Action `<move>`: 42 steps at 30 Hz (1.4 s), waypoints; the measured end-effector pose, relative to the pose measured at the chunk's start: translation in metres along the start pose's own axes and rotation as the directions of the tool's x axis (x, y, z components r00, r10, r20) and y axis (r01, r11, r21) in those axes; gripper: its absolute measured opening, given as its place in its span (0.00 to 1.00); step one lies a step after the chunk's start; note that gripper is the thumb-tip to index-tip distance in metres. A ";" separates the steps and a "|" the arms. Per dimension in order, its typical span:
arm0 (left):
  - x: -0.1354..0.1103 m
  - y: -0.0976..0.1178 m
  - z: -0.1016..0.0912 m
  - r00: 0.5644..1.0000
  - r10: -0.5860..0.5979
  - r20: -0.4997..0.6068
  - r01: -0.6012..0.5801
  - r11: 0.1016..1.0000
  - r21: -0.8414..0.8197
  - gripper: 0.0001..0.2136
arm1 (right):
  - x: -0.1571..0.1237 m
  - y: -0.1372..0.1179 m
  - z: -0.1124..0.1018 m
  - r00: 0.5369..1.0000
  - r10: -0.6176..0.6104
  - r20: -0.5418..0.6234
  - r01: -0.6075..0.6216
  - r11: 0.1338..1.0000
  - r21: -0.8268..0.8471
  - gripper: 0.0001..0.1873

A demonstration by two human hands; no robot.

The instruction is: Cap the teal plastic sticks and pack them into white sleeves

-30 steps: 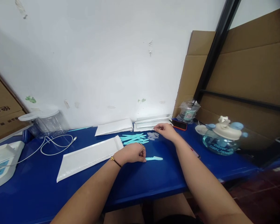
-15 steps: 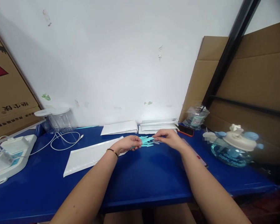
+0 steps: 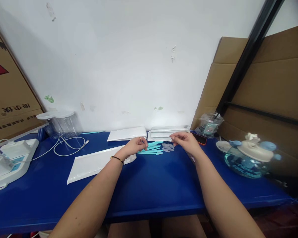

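Slim turquoise sticks (image 3: 152,152) lie piled on the bench (image 3: 159,188) beside small translucent pieces (image 3: 168,147) — probably light, stiff, slick; best pinched mid-length. Left hand (image 3: 136,146) and right hand (image 3: 187,142) curl, fingertips together — whether gripping anything, I cannot tell.

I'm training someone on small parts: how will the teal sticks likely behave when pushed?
The teal sticks look thin, so each is probably light. They lie straight, which suggests they are fairly stiff. They overlap in a pile, so pushing one would likely shift its neighbours.
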State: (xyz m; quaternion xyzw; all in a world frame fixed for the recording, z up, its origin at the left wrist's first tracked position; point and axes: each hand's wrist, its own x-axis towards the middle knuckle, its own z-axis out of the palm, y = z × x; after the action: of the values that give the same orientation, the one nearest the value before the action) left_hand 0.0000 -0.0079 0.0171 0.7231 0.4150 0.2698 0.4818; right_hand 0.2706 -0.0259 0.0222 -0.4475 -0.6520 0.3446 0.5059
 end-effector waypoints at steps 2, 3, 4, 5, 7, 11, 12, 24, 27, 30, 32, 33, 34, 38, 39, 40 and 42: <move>0.001 0.001 0.001 1.000 0.000 -0.021 0.000 1.000 0.014 0.16 | 0.000 0.001 0.001 1.000 0.023 0.004 -0.023 0.999 0.044 0.21; 0.001 0.002 0.002 1.000 0.001 -0.029 -0.001 1.000 0.014 0.17 | 0.000 0.001 0.001 0.999 0.033 0.002 -0.033 0.998 0.058 0.20; 0.001 0.002 0.002 0.999 0.002 -0.033 -0.001 1.000 0.013 0.17 | 0.000 0.002 0.002 0.999 0.041 -0.003 -0.040 0.997 0.068 0.20; 0.001 0.003 0.002 1.000 0.002 -0.031 -0.002 1.000 0.014 0.18 | 0.000 0.002 0.002 0.999 0.042 -0.014 -0.041 0.996 0.077 0.19; 0.001 0.003 0.002 1.000 0.006 -0.024 -0.006 1.000 0.022 0.18 | 0.001 0.003 0.005 0.999 0.039 -0.029 -0.036 0.994 0.099 0.18; 0.000 0.004 0.002 1.000 0.002 -0.031 -0.001 1.000 0.027 0.18 | 0.001 0.004 0.012 0.999 0.053 0.008 -0.054 0.987 0.151 0.18; 0.000 0.004 0.002 0.999 0.002 -0.035 -0.002 1.000 0.025 0.18 | 0.001 0.004 0.013 0.998 0.060 0.020 -0.063 0.985 0.160 0.18; -0.001 0.001 0.008 0.999 0.018 0.028 -0.020 0.998 0.067 0.17 | -0.002 0.003 0.020 0.961 0.115 0.251 -0.130 0.991 0.041 0.18; -0.001 0.000 0.013 0.989 -0.023 0.143 -0.012 0.972 0.237 0.15 | -0.004 0.001 0.013 0.852 0.217 0.477 -0.192 0.976 -0.101 0.18; -0.002 0.001 0.022 0.966 -0.051 0.254 -0.070 0.892 0.446 0.11 | -0.005 0.003 0.005 0.692 0.341 0.636 -0.213 0.938 -0.272 0.16; -0.002 0.001 0.028 0.970 -0.055 0.235 -0.086 0.831 0.550 0.10 | -0.004 0.008 0.004 0.672 0.389 0.630 -0.173 0.910 -0.378 0.15; -0.002 0.001 0.029 0.980 -0.040 0.195 -0.086 0.797 0.597 0.09 | -0.004 0.011 0.004 0.711 0.388 0.586 -0.137 0.895 -0.425 0.14; -0.001 0.001 0.030 0.989 -0.007 0.146 -0.090 0.759 0.645 0.09 | -0.003 0.015 0.005 0.775 0.363 0.518 -0.093 0.876 -0.474 0.12; 0.003 -0.005 0.023 0.983 0.182 0.010 -0.114 0.576 0.809 0.10 | 0.002 0.026 0.014 0.955 0.139 0.263 0.080 0.732 -0.677 0.08; 0.005 -0.007 0.020 0.980 0.199 0.009 -0.118 0.543 0.832 0.10 | 0.003 0.028 0.016 0.959 0.108 0.260 0.114 0.696 -0.709 0.08; 0.006 -0.009 0.019 0.979 0.205 0.015 -0.122 0.520 0.845 0.09 | 0.003 0.029 0.018 0.959 0.092 0.267 0.139 0.669 -0.730 0.07; 0.010 -0.012 0.016 0.977 0.212 0.036 -0.139 0.495 0.858 0.07 | 0.003 0.030 0.020 0.957 0.088 0.276 0.160 0.635 -0.756 0.05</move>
State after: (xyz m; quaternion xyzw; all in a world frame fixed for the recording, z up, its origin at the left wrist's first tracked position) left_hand 0.0136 -0.0050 -0.0007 0.8939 0.4356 0.1042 0.0175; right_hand 0.2579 -0.0120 -0.0085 -0.5522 -0.8112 0.0839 0.1730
